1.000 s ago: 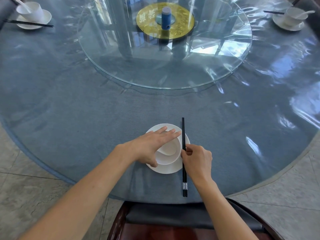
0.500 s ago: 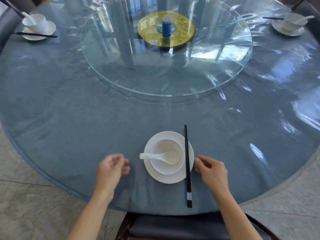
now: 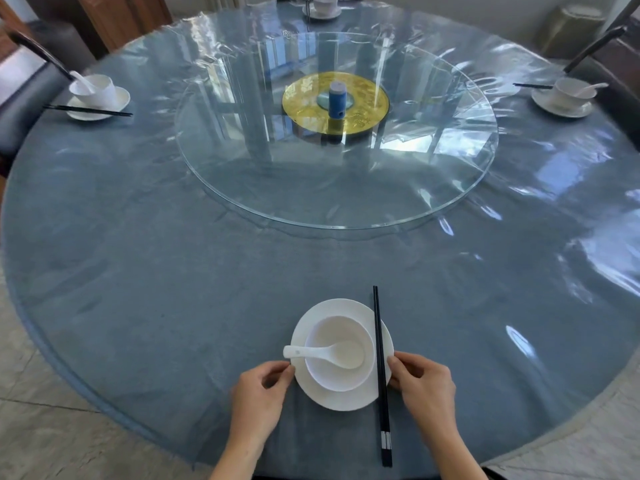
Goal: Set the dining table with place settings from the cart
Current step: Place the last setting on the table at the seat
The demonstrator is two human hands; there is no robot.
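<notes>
A white plate [image 3: 334, 398] lies near the front edge of the round blue table [image 3: 173, 289]. On it stands a white bowl [image 3: 332, 377] with a white spoon [image 3: 313, 353] resting across it, handle to the left. Black chopsticks [image 3: 381, 375] lie over the plate's right side, pointing away from me. My left hand [image 3: 261, 393] pinches the plate's left rim. At the right rim, my right hand [image 3: 424, 384] pinches the plate beside the chopsticks.
A glass turntable [image 3: 346, 188] with a gold disc [image 3: 367, 102] and a blue cylinder [image 3: 336, 99] fills the middle. Finished settings sit at the left [image 3: 98, 98], right [image 3: 568, 98] and far side [image 3: 323, 6]. Chairs stand around the table.
My left hand came off the bowl and drew back; both hands have now closed in on the plate's rim from either side. The camera view has tilted up, showing more of the table.
</notes>
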